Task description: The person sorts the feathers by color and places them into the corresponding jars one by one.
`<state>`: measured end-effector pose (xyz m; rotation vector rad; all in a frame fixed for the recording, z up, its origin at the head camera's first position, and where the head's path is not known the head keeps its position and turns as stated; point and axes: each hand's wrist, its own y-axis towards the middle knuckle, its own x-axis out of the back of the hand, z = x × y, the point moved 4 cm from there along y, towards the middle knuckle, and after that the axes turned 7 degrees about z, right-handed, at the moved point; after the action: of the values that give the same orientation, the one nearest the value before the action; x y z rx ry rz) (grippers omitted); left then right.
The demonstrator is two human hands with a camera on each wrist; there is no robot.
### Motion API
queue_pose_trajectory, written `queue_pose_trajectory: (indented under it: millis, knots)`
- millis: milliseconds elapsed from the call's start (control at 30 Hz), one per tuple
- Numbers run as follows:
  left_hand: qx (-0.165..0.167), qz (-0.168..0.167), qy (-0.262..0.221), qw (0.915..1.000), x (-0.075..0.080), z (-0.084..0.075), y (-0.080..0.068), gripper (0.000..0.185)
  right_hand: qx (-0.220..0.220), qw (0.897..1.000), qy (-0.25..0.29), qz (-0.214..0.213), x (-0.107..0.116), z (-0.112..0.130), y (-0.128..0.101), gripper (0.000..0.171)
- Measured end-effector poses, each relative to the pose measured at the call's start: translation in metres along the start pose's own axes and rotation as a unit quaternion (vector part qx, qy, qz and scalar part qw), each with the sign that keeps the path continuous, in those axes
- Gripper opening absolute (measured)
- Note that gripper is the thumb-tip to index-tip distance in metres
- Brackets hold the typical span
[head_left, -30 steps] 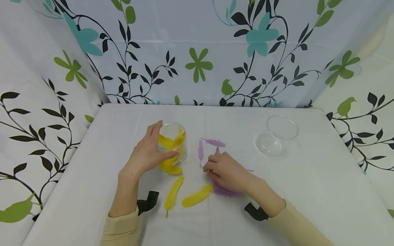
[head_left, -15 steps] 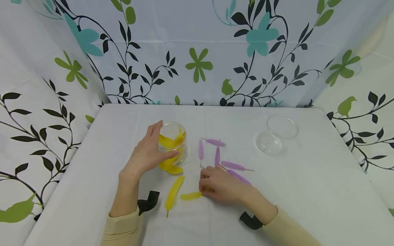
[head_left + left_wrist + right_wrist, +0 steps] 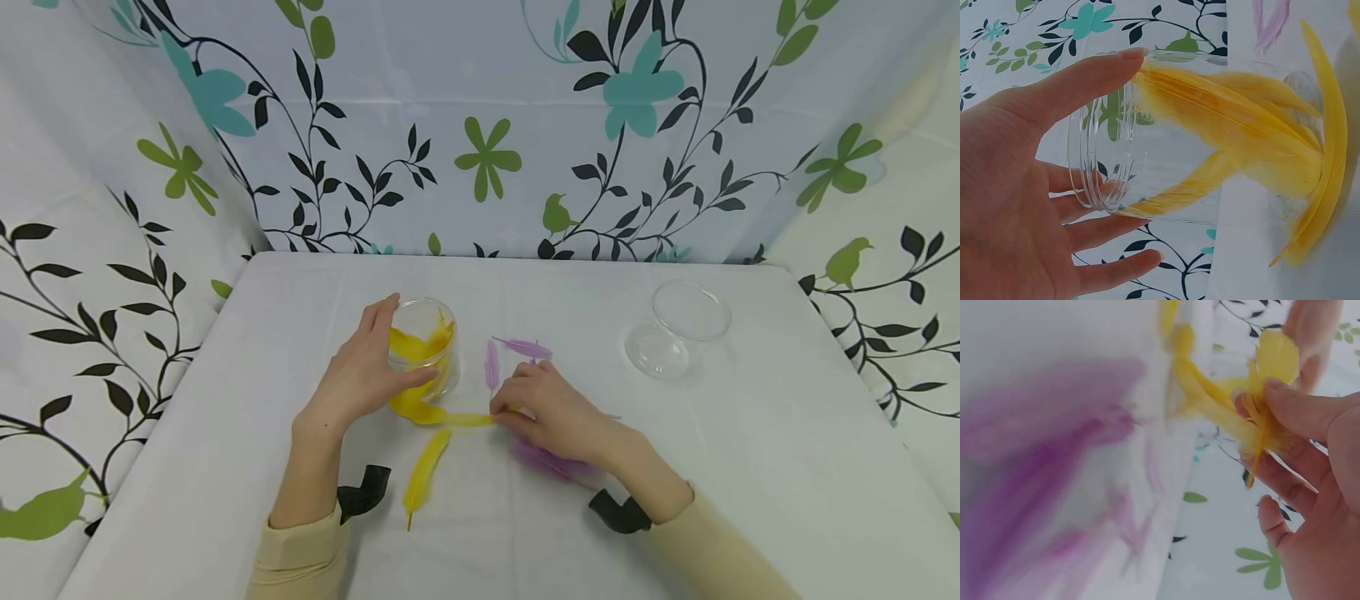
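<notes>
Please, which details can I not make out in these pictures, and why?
Head: some of the purple feathers, hidden by the right hand.
Head: left side of the clear jar, partly covered by the left hand.
Right wrist: outlines of the nearest purple feathers, blurred.
Left wrist: count of yellow feathers in the jar; they overlap.

A white-covered desk [image 3: 300, 317] carries a clear jar [image 3: 452, 377], upright between the left fingers [image 3: 382, 315] and thumb, with a curved yellow feather [image 3: 415, 411] at its foot and a straighter yellow feather [image 3: 426, 475] nearer the wearer. Purple feathers [image 3: 491, 365] lie beyond and before the right fingers [image 3: 517, 387]; two clear round pieces [image 3: 657, 353] rest well to their right.
</notes>
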<state>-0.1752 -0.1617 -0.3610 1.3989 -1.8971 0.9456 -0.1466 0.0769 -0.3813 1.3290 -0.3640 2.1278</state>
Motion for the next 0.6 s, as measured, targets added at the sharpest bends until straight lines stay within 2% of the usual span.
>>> queue_pose_trajectory:
  millis: [267,400,500,600]
  knots:
    - [-0.006,0.001,-0.004,1.0000,0.000,0.000,0.000,0.109,0.007,0.998,-0.009,-0.067,0.044,0.000,0.016,0.005]
    - [-0.008,0.000,-0.006,0.9999,0.001,0.001,0.001,0.110,0.015,0.995,-0.034,-0.095,0.064,0.004,0.027,0.005]
    - [-0.009,0.001,-0.007,0.9999,0.001,0.001,0.001,0.110,0.023,0.992,-0.055,-0.108,0.075,0.010,0.037,0.005]
    - [-0.010,0.003,-0.006,0.9999,0.001,0.001,0.000,0.110,0.023,0.991,-0.078,-0.104,0.079,0.014,0.050,0.006]
